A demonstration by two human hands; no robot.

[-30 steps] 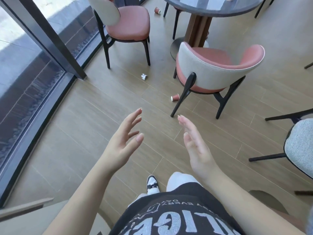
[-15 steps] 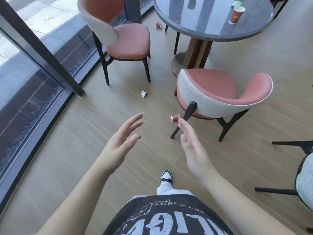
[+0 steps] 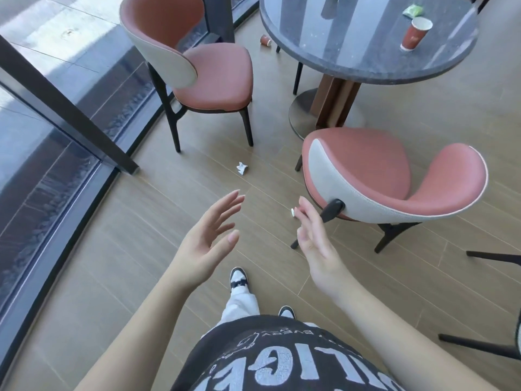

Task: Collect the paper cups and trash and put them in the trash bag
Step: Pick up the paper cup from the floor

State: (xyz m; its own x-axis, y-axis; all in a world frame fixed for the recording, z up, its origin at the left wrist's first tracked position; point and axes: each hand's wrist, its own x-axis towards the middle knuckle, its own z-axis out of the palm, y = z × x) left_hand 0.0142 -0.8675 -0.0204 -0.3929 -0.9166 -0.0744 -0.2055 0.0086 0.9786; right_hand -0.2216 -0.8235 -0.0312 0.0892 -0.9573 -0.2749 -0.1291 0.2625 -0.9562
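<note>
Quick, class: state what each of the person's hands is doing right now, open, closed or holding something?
Left hand: open, fingers spread, holding nothing.
Right hand: open, fingers relaxed, holding nothing.

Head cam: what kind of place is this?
Probably a café or lounge seating area: round table with a red paper cup, matching pink chairs, and floor-to-ceiling glazing.

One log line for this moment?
left hand open | right hand open | wad, far cup on floor | table cup upright
</note>
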